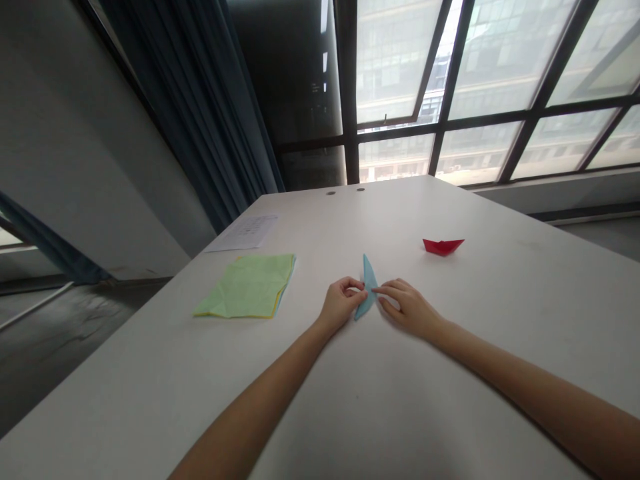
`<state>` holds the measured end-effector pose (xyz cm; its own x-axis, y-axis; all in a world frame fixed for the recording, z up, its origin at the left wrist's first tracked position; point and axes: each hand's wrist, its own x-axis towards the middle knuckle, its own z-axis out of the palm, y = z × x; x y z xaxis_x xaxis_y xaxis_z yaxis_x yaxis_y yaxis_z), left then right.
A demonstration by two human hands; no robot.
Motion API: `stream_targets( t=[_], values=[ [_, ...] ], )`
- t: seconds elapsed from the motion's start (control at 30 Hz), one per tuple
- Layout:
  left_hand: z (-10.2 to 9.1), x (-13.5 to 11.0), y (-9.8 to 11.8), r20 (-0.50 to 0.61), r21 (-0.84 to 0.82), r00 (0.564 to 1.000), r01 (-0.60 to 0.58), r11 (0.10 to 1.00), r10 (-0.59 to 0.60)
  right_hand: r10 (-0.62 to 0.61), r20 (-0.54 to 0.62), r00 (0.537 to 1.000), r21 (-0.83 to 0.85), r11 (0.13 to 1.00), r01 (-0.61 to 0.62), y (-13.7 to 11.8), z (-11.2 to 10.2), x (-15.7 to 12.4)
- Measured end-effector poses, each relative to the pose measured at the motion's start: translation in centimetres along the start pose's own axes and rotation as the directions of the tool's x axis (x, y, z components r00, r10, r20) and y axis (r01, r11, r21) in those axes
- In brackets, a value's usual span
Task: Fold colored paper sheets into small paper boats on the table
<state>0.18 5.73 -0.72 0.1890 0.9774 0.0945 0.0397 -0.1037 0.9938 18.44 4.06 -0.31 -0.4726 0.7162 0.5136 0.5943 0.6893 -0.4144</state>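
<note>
A light blue folded paper [369, 272], narrow and pointed at both ends, is between my hands at the middle of the white table [320, 413]. My left hand [344, 300] pinches its left side, thumb and fingers closed on the paper. From the right, my right hand [404, 305] reaches to it with the index fingertip touching its edge; the thumb and fingers are apart. Beyond my right hand lies a red folded paper boat [443, 247].
Left of my hands lies a stack of green, yellow and blue paper sheets [250, 285]. Behind it is a white printed sheet [244, 232]. Two small round discs [331, 193] are near the far table edge. A blue curtain [200, 100] and windows [395, 60] stand beyond.
</note>
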Motion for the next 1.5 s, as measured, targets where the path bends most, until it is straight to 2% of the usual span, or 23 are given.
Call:
stream_targets(
  t=[0.1,0.17,0.3,0.7,1.03,1.5],
  values=[
    [0.5,-0.3,0.5,0.049,-0.107,0.999,-0.015,0.994,0.02,0.131,-0.06,0.99,0.119,0.985,-0.124,-0.4,0.3,0.0],
    [0.9,-0.5,0.9,0.038,-0.131,0.999,-0.008,0.991,0.013,0.209,-0.07,0.975,0.171,0.966,-0.195,-0.8,0.2,0.1],
    [1.5,-0.7,1.3,-0.004,-0.153,1.0,0.021,0.988,-0.022,0.266,-0.058,0.962,0.259,0.935,-0.243,-1.3,0.0,0.1],
    [1.6,-1.0,0.6,0.009,-0.096,0.999,-0.041,0.994,0.042,0.194,-0.029,0.981,0.349,0.921,-0.172,-1.0,0.3,-0.3],
    [1.3,-1.0,-0.1,0.022,-0.062,0.997,-0.069,0.996,0.07,0.16,0.001,0.987,0.359,0.921,-0.15,-0.8,0.6,-0.7],
    [1.4,-1.0,-0.3,0.04,-0.12,0.997,-0.056,0.991,0.062,0.166,-0.014,0.986,0.396,0.907,-0.147,-0.4,1.0,-1.0]
  ],
)
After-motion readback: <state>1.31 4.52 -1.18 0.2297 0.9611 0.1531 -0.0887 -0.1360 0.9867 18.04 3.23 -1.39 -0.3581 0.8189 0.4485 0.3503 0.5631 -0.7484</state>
